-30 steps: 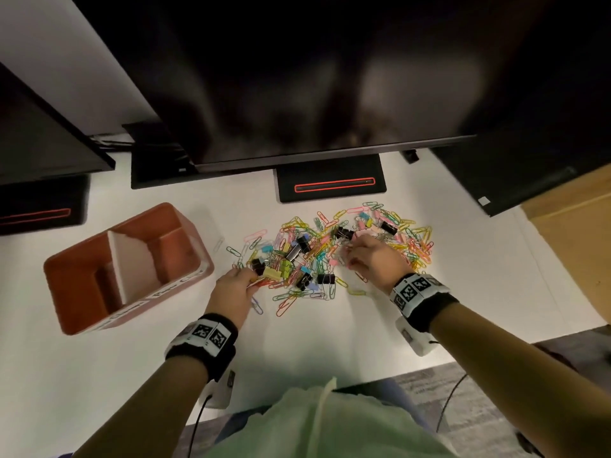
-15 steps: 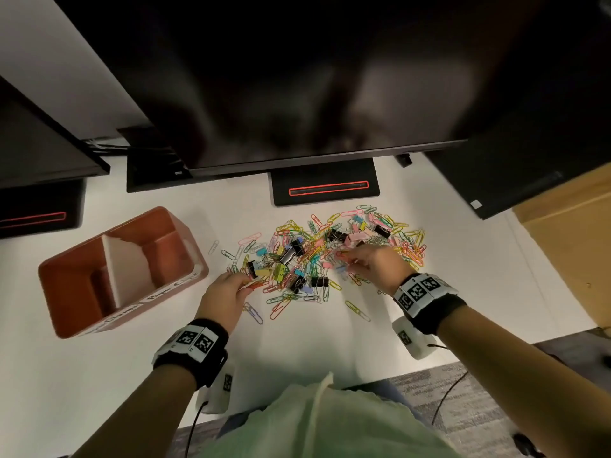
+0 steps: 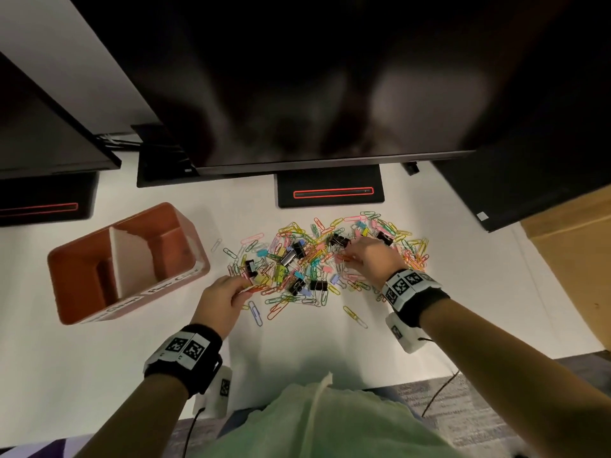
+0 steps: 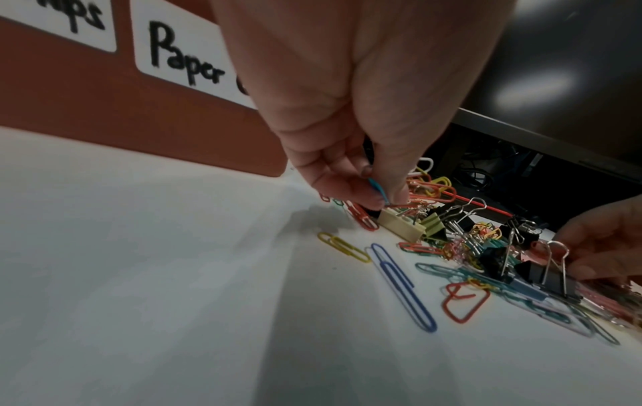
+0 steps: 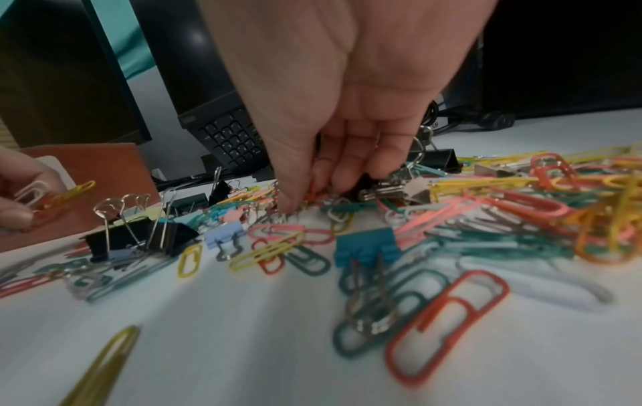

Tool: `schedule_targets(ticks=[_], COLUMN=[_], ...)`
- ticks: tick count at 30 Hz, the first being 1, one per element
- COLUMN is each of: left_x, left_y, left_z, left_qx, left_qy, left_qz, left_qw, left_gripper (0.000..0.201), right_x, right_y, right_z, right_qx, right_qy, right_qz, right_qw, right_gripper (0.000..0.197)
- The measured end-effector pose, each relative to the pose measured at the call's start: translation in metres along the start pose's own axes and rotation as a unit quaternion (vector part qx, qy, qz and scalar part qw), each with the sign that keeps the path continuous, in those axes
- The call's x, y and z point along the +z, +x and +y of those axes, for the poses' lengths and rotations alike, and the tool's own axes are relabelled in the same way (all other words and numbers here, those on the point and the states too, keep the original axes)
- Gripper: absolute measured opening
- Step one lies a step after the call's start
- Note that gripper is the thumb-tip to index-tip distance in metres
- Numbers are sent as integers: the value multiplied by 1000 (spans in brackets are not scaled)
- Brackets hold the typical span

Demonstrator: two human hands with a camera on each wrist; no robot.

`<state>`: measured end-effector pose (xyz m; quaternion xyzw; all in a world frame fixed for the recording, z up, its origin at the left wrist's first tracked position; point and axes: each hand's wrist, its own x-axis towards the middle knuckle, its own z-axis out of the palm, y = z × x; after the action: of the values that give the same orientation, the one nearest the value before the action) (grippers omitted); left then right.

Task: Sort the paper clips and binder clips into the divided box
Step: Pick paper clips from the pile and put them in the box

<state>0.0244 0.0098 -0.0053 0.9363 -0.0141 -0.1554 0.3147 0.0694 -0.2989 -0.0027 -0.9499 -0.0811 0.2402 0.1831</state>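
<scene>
White desk (image 3: 99, 375) under monitors (image 3: 314, 77), both hands' fingers pinching paper clips (image 3: 410, 246).

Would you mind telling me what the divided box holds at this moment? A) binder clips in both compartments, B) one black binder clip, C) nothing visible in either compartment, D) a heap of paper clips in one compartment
C: in the head view both compartments of the divided box look bare, while the clips still lie in the pile on the desk.
</scene>
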Motion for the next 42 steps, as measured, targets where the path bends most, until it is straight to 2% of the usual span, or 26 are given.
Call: schedule_targets(ticks=[4, 10, 15, 18, 23, 27, 32, 34, 36, 38, 40, 42], left_x=[-1, 1, 0, -15, -76, -128, -160, -161, -158, -155, -142, -120], left_y=[-3, -9, -13, -16, -26, -28, -11, -4, -3, -8, -17, -25], left_z=[2, 1, 6, 13, 15, -7, -30, -40, -45, -36, -24, -15], left_qx=[0, -5, -2, 5, -67, -128, -166, -183, -180, -125, -70, -49], left_qy=[-11, -15, -21, -50, -125, -98, -82, -94, -60, -32, -62, -116], left_qz=[15, 18, 26, 53, 132, 203, 232, 208, 198, 224, 224, 186], left_qw=[1000, 1000, 999, 997, 981, 966, 955, 956, 962, 966, 970, 975], left_gripper=[16, 17, 15, 9, 9, 7, 7, 20, 30, 30, 24, 19], right_x=[2, -3, -10, -18, -42, -47, -32, -24, -21, -23, -24, -23], right_y=[2, -7, -14, -18, 0, 35, 84, 97, 104, 105, 106, 107], right_z=[5, 10, 15, 1, -76, -171, -275, -292, -289, -269, -236, -196], right_qx=[-6, -28, -29, -61, -184, -267, -278, -268, -256, -245, -224, -185], right_qy=[10, 35, 75, 96, 92, 95, 109, 106, 88, 96, 103, 77], right_qz=[19, 45, 88, 109, 90, 78, 30, 9, 15, 36, 52, 53], right_qw=[1000, 998, 993, 987, 975, 956, 954, 958, 962, 964, 968, 978], right_gripper=[14, 17, 8, 3, 4, 6, 10, 18, 25, 22, 19, 20])
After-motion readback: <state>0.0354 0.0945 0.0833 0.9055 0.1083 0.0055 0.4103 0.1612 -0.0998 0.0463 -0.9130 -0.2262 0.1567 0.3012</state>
